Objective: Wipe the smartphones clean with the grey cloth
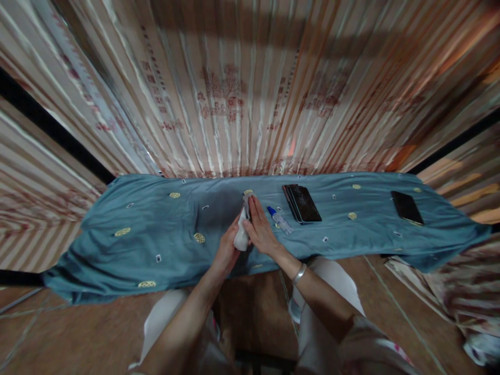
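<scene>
Over the middle of the cloth-covered table, my two hands press together around a white cloth [241, 238], greyish toward its top end. My left hand [227, 247] grips it from the left side, most of its fingers hidden behind it. My right hand [261, 229] lies against it from the right, fingers held together and pointing away from me. Whether something is wrapped inside the cloth I cannot tell. Just right of my right hand lies a small clear bottle with a blue cap [280, 221]. Beyond it sits a small stack of dark phones [305, 203], the top one with a cracked-looking screen.
Another dark phone [407, 207] lies alone toward the right end. A wrinkled teal tablecloth [156, 224] with yellow and white patches covers the long table. Patterned curtains [226, 94] hang behind it, and dark frame bars [58, 125] slope at both sides. My knees are below the near edge.
</scene>
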A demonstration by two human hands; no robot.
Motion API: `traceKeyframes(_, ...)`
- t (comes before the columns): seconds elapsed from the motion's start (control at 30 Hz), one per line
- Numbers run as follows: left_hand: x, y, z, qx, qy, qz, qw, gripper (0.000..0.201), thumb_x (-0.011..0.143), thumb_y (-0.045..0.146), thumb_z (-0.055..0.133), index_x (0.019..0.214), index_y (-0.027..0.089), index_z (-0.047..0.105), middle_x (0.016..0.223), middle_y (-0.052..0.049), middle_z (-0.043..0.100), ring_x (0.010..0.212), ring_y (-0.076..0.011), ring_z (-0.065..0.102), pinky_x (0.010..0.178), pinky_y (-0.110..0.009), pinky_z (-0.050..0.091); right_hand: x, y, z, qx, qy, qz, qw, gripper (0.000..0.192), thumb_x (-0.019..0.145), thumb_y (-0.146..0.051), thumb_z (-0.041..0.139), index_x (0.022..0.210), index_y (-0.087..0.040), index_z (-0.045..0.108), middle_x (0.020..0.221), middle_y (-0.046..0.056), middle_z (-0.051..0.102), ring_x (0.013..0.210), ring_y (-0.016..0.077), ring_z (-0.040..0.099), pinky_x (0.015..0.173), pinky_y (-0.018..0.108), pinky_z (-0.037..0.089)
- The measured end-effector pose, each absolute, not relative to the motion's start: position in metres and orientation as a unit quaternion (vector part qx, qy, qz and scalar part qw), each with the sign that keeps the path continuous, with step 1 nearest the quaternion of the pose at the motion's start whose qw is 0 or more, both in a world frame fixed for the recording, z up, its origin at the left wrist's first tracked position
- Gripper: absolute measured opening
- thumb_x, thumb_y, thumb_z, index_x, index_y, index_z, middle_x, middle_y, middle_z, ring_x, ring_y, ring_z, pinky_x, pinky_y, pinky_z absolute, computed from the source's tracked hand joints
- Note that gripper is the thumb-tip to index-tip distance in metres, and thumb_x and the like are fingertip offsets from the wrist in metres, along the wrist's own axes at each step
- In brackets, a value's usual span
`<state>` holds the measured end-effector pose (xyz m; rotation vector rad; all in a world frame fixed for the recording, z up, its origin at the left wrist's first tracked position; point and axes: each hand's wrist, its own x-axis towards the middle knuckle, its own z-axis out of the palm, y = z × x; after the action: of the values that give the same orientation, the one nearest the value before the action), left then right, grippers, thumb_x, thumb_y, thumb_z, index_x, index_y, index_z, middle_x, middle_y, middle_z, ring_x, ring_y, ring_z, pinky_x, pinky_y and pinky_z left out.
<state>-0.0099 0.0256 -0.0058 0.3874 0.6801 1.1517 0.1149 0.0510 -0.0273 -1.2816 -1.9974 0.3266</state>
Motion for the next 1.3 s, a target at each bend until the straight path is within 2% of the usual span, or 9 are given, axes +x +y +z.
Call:
traceKeyframes(0.1, -0.012, 0.028, -0.003, 0.191, 0.314, 0.552, 0.748, 0.043, 0.081, 0.024, 0.062, 0.123, 0.015, 0.062, 0.124, -0.008, 0.065, 0.109, -0.0204, 0.063, 0.093, -0.028, 0.048, 0.112, 0.051, -0.032, -0.517, -0.764, 0.146, 0.357, 0.068, 0.098, -0.039, 0.029, 0.152, -0.016, -0.005, 0.160, 0.012, 0.003, 0.147, 0.0242, 0.006, 0.118, 0.050, 0.020)
traceKeyframes(0.3, -0.017, 0.039, -0.006, 0.132, 0.331, 0.577, 0.735, 0.032, 0.086, 0.020, 0.054, 0.116, 0.016, 0.065, 0.114, -0.005, 0.070, 0.109, -0.0175, 0.063, 0.097, -0.027, 0.046, 0.095, 0.033, -0.043, -0.488, -0.800, 0.130, 0.323, 0.072, 0.097, -0.040, 0.034, 0.152, -0.012, -0.003, 0.160, 0.015, 0.007, 0.147, 0.0265, 0.005, 0.117, 0.052, 0.021)
traceKeyframes(0.53, -0.031, 0.053, -0.011, 0.053, 0.372, 0.572, 0.729, 0.029, 0.092, 0.024, 0.045, 0.110, 0.012, 0.065, 0.079, -0.003, 0.073, 0.075, -0.0135, 0.069, 0.089, -0.026, 0.050, 0.078, -0.001, -0.044, -0.409, -0.861, 0.100, 0.284, 0.080, 0.094, -0.050, 0.038, 0.151, -0.005, 0.004, 0.157, 0.020, 0.017, 0.147, 0.0278, 0.006, 0.116, 0.052, 0.026)
traceKeyframes(0.67, -0.032, 0.049, -0.009, 0.085, 0.352, 0.532, 0.765, 0.046, 0.091, 0.047, 0.045, 0.114, 0.011, 0.063, 0.090, -0.009, 0.074, 0.083, -0.0194, 0.070, 0.086, -0.033, 0.053, 0.077, -0.008, -0.039, -0.387, -0.879, 0.093, 0.262, 0.081, 0.093, -0.055, 0.037, 0.150, -0.004, 0.012, 0.155, 0.021, 0.023, 0.147, 0.0279, 0.009, 0.116, 0.050, 0.026)
traceKeyframes(0.73, -0.028, 0.045, -0.008, 0.079, 0.356, 0.526, 0.769, 0.056, 0.091, 0.056, 0.037, 0.115, 0.012, 0.063, 0.094, -0.011, 0.073, 0.085, -0.0211, 0.070, 0.084, -0.035, 0.053, 0.079, -0.006, -0.037, -0.385, -0.882, 0.090, 0.257, 0.081, 0.092, -0.056, 0.038, 0.150, -0.003, 0.015, 0.155, 0.021, 0.024, 0.147, 0.0280, 0.010, 0.116, 0.049, 0.026)
traceKeyframes(0.9, -0.022, 0.042, -0.003, 0.064, 0.351, 0.500, 0.789, 0.074, 0.089, 0.067, 0.025, 0.109, 0.008, 0.065, 0.090, -0.015, 0.073, 0.087, -0.0257, 0.070, 0.087, -0.042, 0.052, 0.087, -0.002, -0.036, -0.378, -0.888, 0.077, 0.250, 0.079, 0.092, -0.057, 0.039, 0.149, -0.005, 0.020, 0.154, 0.019, 0.027, 0.147, 0.0279, 0.011, 0.116, 0.050, 0.025)
traceKeyframes(1.0, -0.026, 0.045, 0.003, 0.075, 0.333, 0.527, 0.778, 0.068, 0.090, 0.065, 0.027, 0.114, 0.013, 0.064, 0.092, -0.011, 0.073, 0.091, -0.0254, 0.069, 0.091, -0.042, 0.050, 0.089, -0.003, -0.037, -0.378, -0.886, 0.095, 0.251, 0.080, 0.092, -0.057, 0.037, 0.150, -0.006, 0.016, 0.155, 0.019, 0.024, 0.147, 0.0277, 0.009, 0.117, 0.051, 0.024)
traceKeyframes(1.17, -0.020, 0.048, 0.003, 0.123, 0.349, 0.594, 0.714, 0.058, 0.095, 0.053, 0.026, 0.121, 0.017, 0.062, 0.108, -0.009, 0.071, 0.115, -0.0213, 0.060, 0.103, -0.034, 0.042, 0.092, -0.001, -0.039, -0.421, -0.825, 0.211, 0.312, 0.072, 0.097, -0.050, 0.029, 0.152, -0.010, 0.007, 0.159, 0.015, 0.010, 0.147, 0.0221, 0.007, 0.119, 0.046, 0.021)
traceKeyframes(1.3, -0.006, 0.043, -0.021, 0.319, 0.355, 0.588, 0.653, 0.053, 0.092, 0.054, 0.036, 0.122, 0.020, 0.064, 0.131, -0.006, 0.060, 0.131, -0.0210, 0.046, 0.113, -0.033, 0.029, 0.099, 0.015, -0.035, -0.490, -0.682, 0.375, 0.391, 0.062, 0.098, -0.050, 0.026, 0.151, -0.019, 0.019, 0.157, 0.008, 0.023, 0.145, 0.0175, 0.020, 0.119, 0.041, 0.022)
